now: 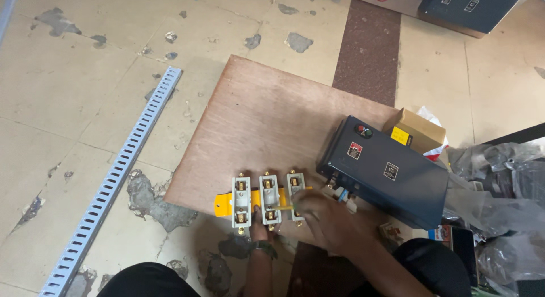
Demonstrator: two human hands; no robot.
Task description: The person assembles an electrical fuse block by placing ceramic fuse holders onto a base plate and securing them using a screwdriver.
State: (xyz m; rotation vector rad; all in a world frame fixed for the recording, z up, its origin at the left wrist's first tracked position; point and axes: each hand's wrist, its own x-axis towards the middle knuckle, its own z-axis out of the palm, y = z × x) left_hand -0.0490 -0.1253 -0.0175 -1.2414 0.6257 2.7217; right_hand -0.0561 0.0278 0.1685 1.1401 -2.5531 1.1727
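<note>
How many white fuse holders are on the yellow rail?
3, side by side on the board's near edge: left, middle, right beside the right hand. None seem hidden.

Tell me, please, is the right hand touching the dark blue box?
Apart: the head view shows the right hand on the rightmost fuse holder, with board visible before the dark blue box.

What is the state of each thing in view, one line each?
Fuse holders: three, side by side on a yellow rail.
Board: flat on floor.
Dark box: closed, on board edge.
Slotted duct: lying on floor.
Carton: open.
Right hand: on the right holder.
Left hand: under the middle holder.
</note>
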